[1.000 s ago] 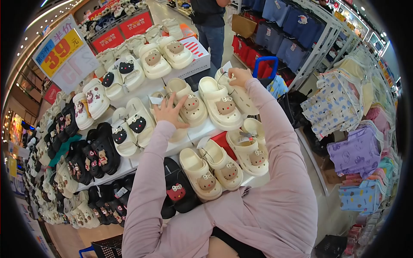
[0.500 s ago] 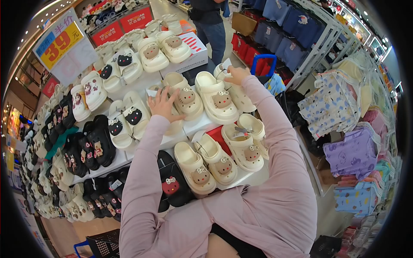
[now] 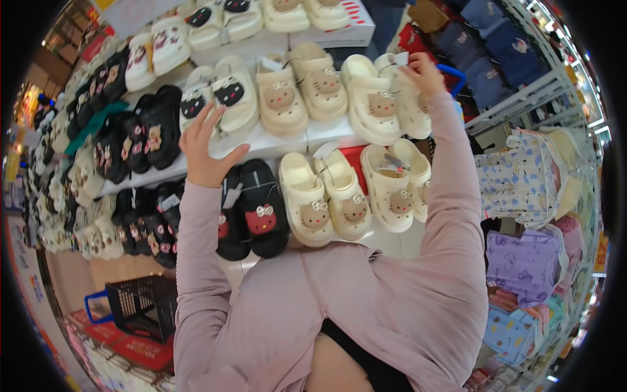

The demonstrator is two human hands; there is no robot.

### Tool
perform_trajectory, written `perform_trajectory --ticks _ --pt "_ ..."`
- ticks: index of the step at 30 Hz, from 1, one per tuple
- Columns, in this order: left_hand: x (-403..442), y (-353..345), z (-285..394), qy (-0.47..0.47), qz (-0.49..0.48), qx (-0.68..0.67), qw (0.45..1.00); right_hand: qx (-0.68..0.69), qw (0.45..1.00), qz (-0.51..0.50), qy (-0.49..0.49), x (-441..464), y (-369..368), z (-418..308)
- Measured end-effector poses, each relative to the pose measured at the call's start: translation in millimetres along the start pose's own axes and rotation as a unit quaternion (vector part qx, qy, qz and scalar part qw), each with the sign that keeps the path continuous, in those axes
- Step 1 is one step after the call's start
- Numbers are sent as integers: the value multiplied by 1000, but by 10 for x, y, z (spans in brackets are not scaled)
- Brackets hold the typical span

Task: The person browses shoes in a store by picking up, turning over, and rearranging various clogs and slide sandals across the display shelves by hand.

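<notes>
My left hand [image 3: 208, 149] has its fingers spread and holds nothing. It hovers in front of white slides [image 3: 236, 108] with black cat-face charms, above black slides [image 3: 264, 212] with a red cat face. My right hand [image 3: 423, 75] is closed at the heel end of a cream clog [image 3: 413, 111], with a white tag [image 3: 401, 59] at its fingertips. Beside that clog stands its mate [image 3: 375, 98], with a beige cat-face charm. Left of these is a beige pair of clogs [image 3: 282, 98]. Cream clogs [image 3: 313, 206] and another tagged cream pair [image 3: 386, 189] sit in the front row.
Rows of black and white shoes [image 3: 117, 144] fill the stepped white display [image 3: 274, 142] to the left. A black basket [image 3: 140, 307] with a blue handle is at lower left. Children's clothes [image 3: 522, 261] hang on the right, near a rack of blue garments [image 3: 503, 59].
My left hand has moved left, off the beige clogs, to in front of the white slides. My right hand stays at the same cream clog. The view has tilted down and shifted.
</notes>
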State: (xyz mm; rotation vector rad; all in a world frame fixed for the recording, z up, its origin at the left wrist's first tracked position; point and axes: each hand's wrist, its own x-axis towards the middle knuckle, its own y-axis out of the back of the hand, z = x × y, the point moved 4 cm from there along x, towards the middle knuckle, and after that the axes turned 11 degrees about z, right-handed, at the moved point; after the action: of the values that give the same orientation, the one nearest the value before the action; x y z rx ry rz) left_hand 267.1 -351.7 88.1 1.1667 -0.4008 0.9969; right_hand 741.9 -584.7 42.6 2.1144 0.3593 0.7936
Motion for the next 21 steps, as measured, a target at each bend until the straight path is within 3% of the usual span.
perform_trajectory --ticks 1,2,3,6,7,8,10,11,13,14,17,21 --pt "-99 174 -53 12 4 9 1000 208 977 37 30 -50 106 -74" --pt "-213 348 -89 23 11 20 999 299 953 56 8 -400 566 -716" --pt "-343 503 -103 33 15 36 999 347 935 70 37 -627 754 -901" --pt "-911 716 -139 44 -48 60 996 271 951 116 93 -1649 1025 -1378" --pt "-1096 747 -83 49 -57 75 994 371 928 44 -1 -2024 925 -1602" --pt "-1284 741 -6 53 -67 89 992 286 955 -7 80 -2264 785 -1770" --pt "-1807 658 -35 77 -29 134 988 325 932 -162 4 -2799 276 -2035" --pt "-2037 606 -3 115 -39 160 980 283 942 -179 36 -3079 -7 -2130" --pt "-2353 516 119 174 -72 195 963 265 924 -186 201 -3398 -301 -2569" --pt "-2455 483 157 196 -98 202 955 215 913 -255 234 -3519 -443 -2717" --pt "-2501 389 84 135 -140 214 957 147 885 -282 340 -3704 -742 -3049" --pt "-2465 184 -175 87 -137 202 966 78 893 -188 402 -3797 -1165 -3068"
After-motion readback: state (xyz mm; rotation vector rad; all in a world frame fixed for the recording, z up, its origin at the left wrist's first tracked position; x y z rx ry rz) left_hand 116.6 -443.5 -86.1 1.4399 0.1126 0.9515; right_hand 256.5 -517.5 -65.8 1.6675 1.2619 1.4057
